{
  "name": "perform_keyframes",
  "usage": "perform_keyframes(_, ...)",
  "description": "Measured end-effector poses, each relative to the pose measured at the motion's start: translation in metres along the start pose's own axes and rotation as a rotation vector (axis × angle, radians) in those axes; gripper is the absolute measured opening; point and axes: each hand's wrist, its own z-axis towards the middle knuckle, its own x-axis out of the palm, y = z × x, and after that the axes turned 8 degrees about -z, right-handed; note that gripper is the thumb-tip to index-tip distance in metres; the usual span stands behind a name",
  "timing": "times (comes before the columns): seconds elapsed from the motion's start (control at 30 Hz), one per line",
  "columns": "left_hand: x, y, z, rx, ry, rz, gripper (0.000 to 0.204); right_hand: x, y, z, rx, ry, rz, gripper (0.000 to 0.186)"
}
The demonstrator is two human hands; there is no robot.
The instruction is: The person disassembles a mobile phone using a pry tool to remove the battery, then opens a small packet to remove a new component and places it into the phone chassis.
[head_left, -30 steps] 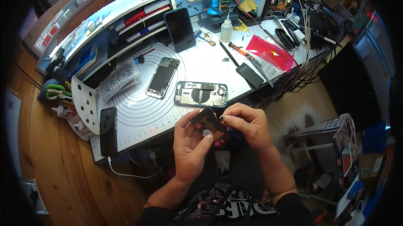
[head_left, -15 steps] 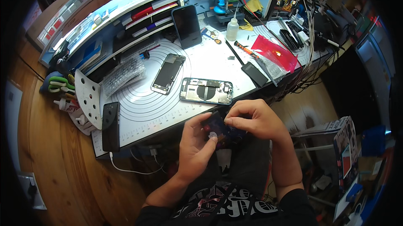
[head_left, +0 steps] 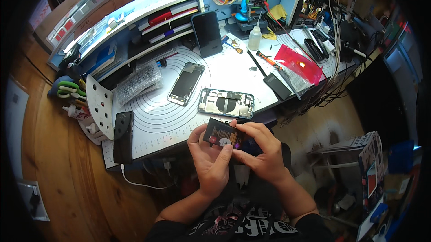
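So I've got this flat black battery point(head_left: 220, 133) up in the air, in front of the near edge of the surface point(head_left: 239, 73), label side facing me. My left fingers point(head_left: 197, 133) are clamped on it, thumb lying across the printed face and the others along the far side. My right fingers point(head_left: 252, 129) are closed on the other end, index up at the top edge, thumb down low, so it's pinched from both sides.

Just past it there's the opened phone body point(head_left: 211, 103) lying flat with its insides showing, and a loose screen panel point(head_left: 186, 84) sits at an angle to the left of that. Bubble wrap point(head_left: 139, 87) is further left. Near the left corner a dark phone point(head_left: 123, 136) has a white cable point(head_left: 123, 170) plugged into its lower end. Over on the right I've got a small black slab point(head_left: 277, 86), an orange and black screwdriver point(head_left: 268, 59) and a red bag point(head_left: 292, 64), with a dropper bottle point(head_left: 254, 40) standing upright behind them.
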Motion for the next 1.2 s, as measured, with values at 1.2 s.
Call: perform_keyframes(1.2,0.074,-0.159,0.139,0.402,0.288,0.507,0.075,-0.078,-0.045,-0.044,0.309,-0.186,0.305,0.05)
